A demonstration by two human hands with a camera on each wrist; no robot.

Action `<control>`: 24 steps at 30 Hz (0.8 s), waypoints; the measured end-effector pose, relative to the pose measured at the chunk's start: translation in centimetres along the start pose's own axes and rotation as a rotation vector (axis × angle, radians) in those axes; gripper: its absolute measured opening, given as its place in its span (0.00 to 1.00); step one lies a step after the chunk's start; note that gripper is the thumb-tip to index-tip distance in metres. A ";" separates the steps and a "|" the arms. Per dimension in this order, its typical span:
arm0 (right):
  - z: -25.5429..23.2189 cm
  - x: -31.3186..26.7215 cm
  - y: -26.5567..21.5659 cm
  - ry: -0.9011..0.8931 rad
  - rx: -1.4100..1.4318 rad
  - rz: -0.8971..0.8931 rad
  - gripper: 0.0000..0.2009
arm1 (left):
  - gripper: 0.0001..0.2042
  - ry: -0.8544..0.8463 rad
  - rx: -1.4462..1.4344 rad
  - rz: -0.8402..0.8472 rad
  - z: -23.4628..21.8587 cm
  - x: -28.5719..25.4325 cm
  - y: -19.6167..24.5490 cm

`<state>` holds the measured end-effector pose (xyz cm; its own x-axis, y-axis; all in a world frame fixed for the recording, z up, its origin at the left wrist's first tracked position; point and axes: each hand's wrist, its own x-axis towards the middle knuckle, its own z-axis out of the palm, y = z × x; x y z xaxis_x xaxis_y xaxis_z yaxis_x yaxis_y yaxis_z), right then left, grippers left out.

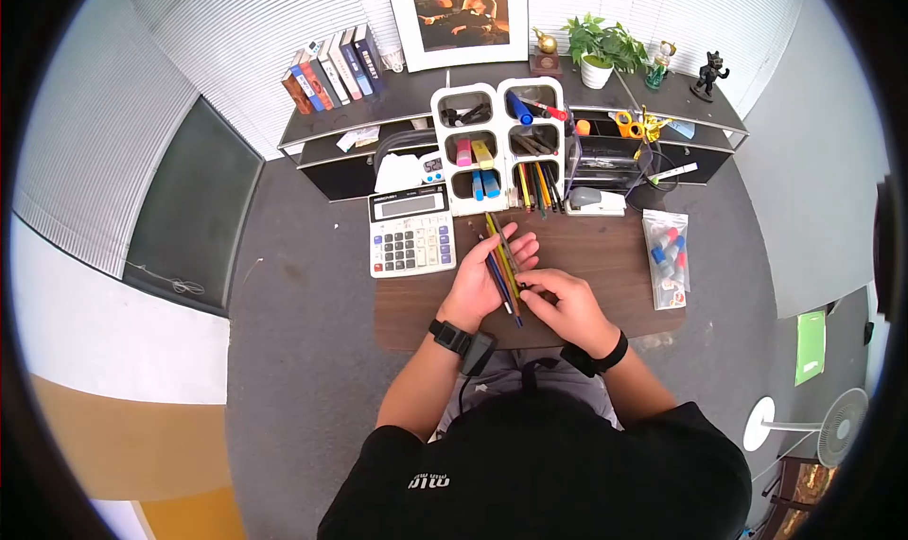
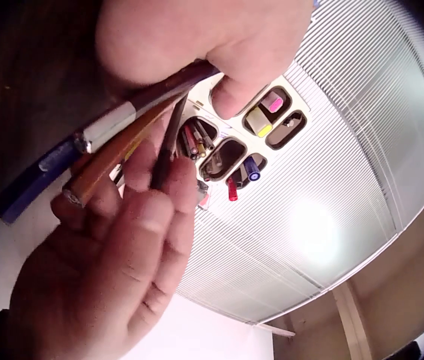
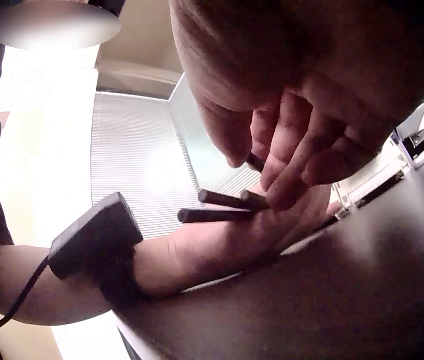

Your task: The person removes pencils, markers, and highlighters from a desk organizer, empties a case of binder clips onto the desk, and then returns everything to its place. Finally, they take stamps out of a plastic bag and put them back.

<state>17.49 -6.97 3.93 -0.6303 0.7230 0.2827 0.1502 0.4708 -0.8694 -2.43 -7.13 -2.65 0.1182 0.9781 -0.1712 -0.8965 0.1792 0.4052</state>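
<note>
My left hand (image 1: 476, 283) holds a small bundle of colored pencils (image 2: 114, 161) above the wooden desk, thumb across them and fingers beneath. Brown, blue and purple barrels show in the left wrist view, their ends sticking out past the palm. My right hand (image 1: 569, 308) is close beside the bundle, and its thumb and fingers pinch a dark pencil (image 2: 169, 139). From the right wrist, the right hand's fingers (image 3: 294, 161) reach over the left palm, where several pencil ends (image 3: 216, 216) jut out. Beyond both hands stands a white organizer (image 1: 498, 148) with pens, highlighters and pencils in its compartments.
A calculator (image 1: 412, 242) lies left of the hands, with a small timer (image 1: 431, 167) behind it. To the right is a clear bag (image 1: 668, 266) of red and blue items. A stapler (image 1: 588, 200) and a black mesh holder (image 1: 605, 162) stand right of the organizer.
</note>
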 end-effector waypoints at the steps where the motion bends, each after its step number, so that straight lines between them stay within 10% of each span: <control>1: -0.4 0.0 -0.6 0.032 0.001 -0.003 0.14 | 0.26 -0.009 -0.016 -0.002 0.0 0.0 0.0; 10: -3.0 0.6 -1.0 0.338 0.121 -0.041 0.12 | 0.30 0.002 -0.092 -0.044 1.1 -0.3 0.1; 24: -1.3 4.0 2.0 0.339 0.213 0.087 0.14 | 0.29 0.003 -0.079 -0.028 1.0 -0.5 0.2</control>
<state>16.23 -2.47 3.81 -0.3298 0.8981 0.2909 0.0080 0.3108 -0.9505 -2.22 -7.48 -1.60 0.1423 0.9726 -0.1840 -0.9238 0.1973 0.3282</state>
